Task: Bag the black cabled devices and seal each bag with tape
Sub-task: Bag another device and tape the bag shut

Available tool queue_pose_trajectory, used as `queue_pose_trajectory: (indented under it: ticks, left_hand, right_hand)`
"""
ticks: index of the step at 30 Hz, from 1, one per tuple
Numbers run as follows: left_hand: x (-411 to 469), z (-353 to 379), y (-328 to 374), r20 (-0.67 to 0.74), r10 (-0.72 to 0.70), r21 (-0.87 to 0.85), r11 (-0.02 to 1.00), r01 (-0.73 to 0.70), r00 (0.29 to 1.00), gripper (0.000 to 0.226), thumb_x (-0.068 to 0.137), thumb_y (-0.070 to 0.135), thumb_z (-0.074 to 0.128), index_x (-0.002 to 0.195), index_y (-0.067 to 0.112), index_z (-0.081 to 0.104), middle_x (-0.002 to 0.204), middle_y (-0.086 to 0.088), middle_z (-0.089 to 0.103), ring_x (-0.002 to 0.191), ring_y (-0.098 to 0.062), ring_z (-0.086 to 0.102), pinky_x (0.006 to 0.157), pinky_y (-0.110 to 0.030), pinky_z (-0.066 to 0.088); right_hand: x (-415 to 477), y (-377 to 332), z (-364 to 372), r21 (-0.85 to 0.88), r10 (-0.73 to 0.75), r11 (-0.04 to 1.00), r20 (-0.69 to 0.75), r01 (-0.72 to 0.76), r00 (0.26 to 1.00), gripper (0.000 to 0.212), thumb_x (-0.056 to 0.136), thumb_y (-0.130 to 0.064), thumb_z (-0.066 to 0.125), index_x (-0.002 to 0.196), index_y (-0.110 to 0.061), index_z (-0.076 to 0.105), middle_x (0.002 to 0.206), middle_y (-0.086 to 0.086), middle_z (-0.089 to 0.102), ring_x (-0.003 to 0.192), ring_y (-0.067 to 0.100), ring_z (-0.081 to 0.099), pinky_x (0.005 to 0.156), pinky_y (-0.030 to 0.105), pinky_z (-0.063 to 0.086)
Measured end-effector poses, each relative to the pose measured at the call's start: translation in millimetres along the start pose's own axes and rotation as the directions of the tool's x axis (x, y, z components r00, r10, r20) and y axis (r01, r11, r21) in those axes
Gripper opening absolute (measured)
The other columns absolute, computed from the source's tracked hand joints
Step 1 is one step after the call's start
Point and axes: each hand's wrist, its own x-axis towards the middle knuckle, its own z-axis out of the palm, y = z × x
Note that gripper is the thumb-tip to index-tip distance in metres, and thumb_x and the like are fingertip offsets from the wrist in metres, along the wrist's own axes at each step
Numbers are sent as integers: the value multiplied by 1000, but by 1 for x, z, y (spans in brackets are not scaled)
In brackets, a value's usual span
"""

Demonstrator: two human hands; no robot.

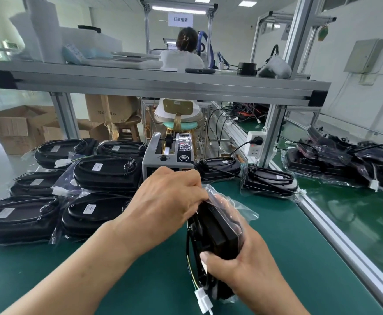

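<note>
A black cabled device (217, 233) stands on edge over the green mat, inside a clear plastic bag (236, 205). My right hand (238, 271) grips its lower end, thumb across the black side. My left hand (170, 196) pinches the bag's top edge at the device's upper end. The device's cable with a white connector (203, 300) hangs out below. The grey tape dispenser (168, 153) stands just behind my left hand.
Several bagged black devices (104, 171) lie stacked at the left. Two unbagged devices (269, 180) lie right of the dispenser, and a pile of black devices (345, 160) lies beyond the aluminium rail (336, 230). A person sits at the bench behind.
</note>
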Motion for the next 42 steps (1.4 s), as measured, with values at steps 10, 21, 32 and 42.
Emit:
queue_pose_trajectory:
  ticks: [10,21,32,42]
  left_hand:
    - [28,-4,-4,-75,-195,-180,967,179,978,8,92,12,65,87,13,71,85,10,57,68,-11,57,67,-28,49]
    - [-20,59,-66,346,-916,-805,-178,565,205,9,91,16,68,89,11,76,61,5,66,47,-4,49,48,-18,45]
    - [-2,105,-99,663,-748,-664,-603,443,-25,18,96,22,64,80,12,64,43,10,55,32,1,46,34,-11,32]
    - [17,119,-102,684,-720,-657,-678,331,-117,12,91,19,71,87,9,68,45,5,59,33,-1,50,32,-12,33]
  right_hand:
    - [-1,-2,5,0,-30,1000,-7,30,1000,84,69,-7,68,133,-56,46,93,-19,71,73,-3,62,70,5,46]
    - [5,9,9,71,100,994,-238,-85,966,49,71,-2,81,102,-34,63,72,-19,71,63,-3,65,53,3,43]
    - [8,24,24,88,112,993,-403,-83,908,46,60,11,85,88,-20,66,58,-5,69,47,1,63,47,4,43]
    - [5,29,14,32,115,993,-359,-111,926,34,58,3,89,71,-18,65,69,-6,73,63,4,67,54,3,44]
